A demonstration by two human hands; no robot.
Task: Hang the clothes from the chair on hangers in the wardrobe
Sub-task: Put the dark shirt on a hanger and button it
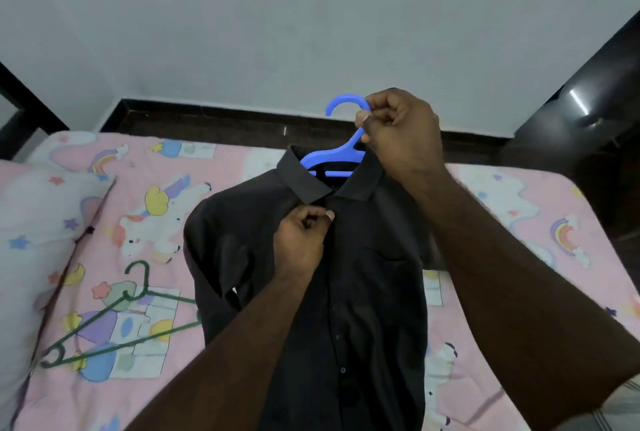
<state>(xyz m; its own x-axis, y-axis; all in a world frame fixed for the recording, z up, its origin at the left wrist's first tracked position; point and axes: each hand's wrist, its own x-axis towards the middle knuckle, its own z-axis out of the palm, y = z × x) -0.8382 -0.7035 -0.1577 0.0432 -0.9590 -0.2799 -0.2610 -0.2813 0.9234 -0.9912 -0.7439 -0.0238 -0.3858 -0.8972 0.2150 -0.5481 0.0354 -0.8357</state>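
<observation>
A green hanger (pixel 117 319) lies on the bed (pixel 502 209) left of the black shirt (pixel 363 274); right side bare.

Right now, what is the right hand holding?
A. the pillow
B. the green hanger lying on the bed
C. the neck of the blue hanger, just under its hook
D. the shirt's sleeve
C: the right hand pinches the blue hanger just below its hook, with the black shirt hung on it, while the left hand pinches the shirt front under the collar; the green hanger lies untouched on the bed.
</observation>
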